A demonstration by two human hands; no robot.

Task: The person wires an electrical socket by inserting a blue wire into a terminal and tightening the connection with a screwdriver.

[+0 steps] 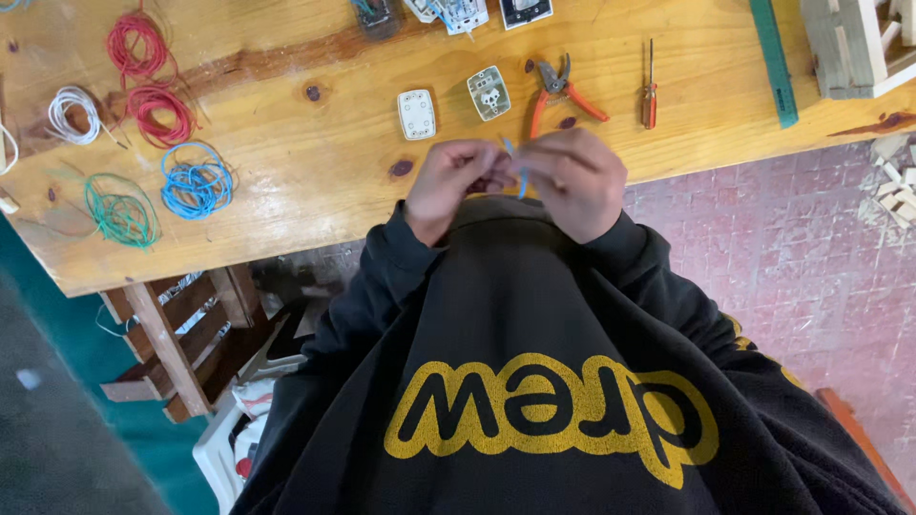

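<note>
My left hand (455, 183) and my right hand (575, 181) are held together close to my chest, just above the near edge of the wooden table (315, 181). Both pinch a short piece of light blue wire (518, 168) that shows between the fingertips. On the table just beyond my hands lie a white switch plate (417, 113) and a grey-green switch part (489, 92). Orange-handled pliers (561, 93) and a small red screwdriver (649, 91) lie to their right.
Coils of wire lie at the table's left: two red (143, 76), one white (72, 114), one blue (196, 181), one green (122, 212). More switch parts (458, 13) sit at the far edge. A green ruler (775, 62) and a wooden block frame (859, 43) are at the right. A wooden stool (181, 334) stands under the table.
</note>
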